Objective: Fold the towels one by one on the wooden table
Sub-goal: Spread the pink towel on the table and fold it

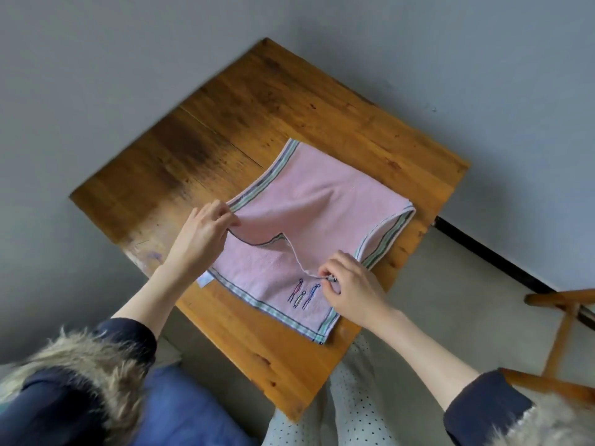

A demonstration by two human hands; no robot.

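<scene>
A plain room, likely a home: bare grey walls (96, 75), a worn wooden table (257, 123), grey concrete floor (467, 317) and wooden furniture legs (560, 336) at lower right.

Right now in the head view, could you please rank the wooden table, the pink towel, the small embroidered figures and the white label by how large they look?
Largest to smallest:
1. Wooden table
2. Pink towel
3. Embroidered figures on the towel's near part
4. White label at the towel's corner, partly hidden, so its rank against the figures is unsure.
</scene>
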